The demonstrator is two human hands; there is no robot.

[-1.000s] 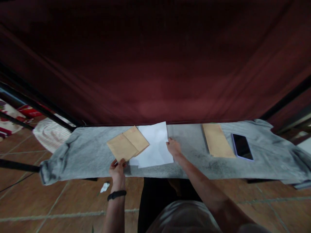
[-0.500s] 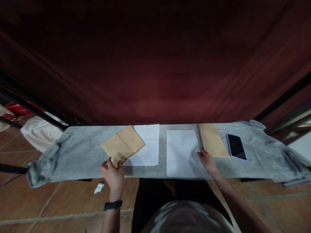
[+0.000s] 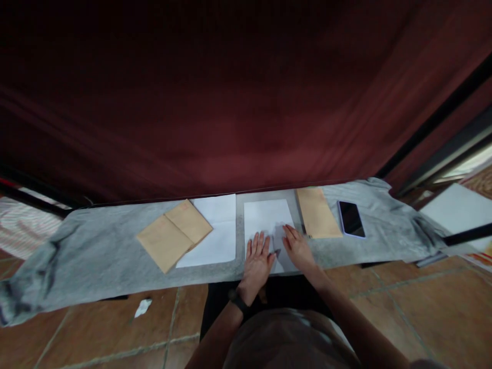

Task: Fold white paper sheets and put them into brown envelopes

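Brown envelopes (image 3: pixel 165 242) overlap white paper (image 3: pixel 220 225) at left; more envelopes (image 3: pixel 320 214) and a phone (image 3: pixel 351 219) lie right. Between, both hands (image 3: pixel 257 262), fingers apart on the left, together on the right, partly hide a sheet (image 3: pixel 266 215).

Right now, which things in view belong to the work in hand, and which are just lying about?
In the work:
white sheet under left hand and right hand
probably the other white sheet, the brown paper overlapping it and the far-right brown paper

Apparently just lying about:
phone
white scrap on the floor
striped cloth
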